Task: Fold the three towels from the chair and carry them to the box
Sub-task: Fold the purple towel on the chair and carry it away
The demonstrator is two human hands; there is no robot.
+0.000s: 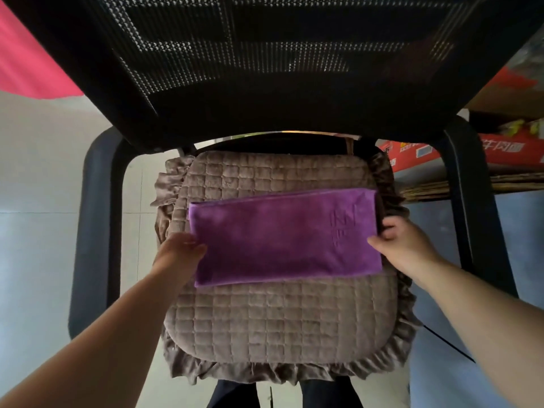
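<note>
A purple towel, folded into a long rectangle, lies flat across the brown quilted cushion of a black office chair. My left hand grips the towel's left short edge, with its fingers tucked under the cloth. At the right short edge my right hand pinches the towel between thumb and fingers. Only this one towel is in view, and no box for the towels can be picked out.
The chair's mesh backrest fills the top of the view and its armrests stand at both sides. Red printed cartons and flat cardboard sit on the floor at the right. A pink cloth hangs at the upper left.
</note>
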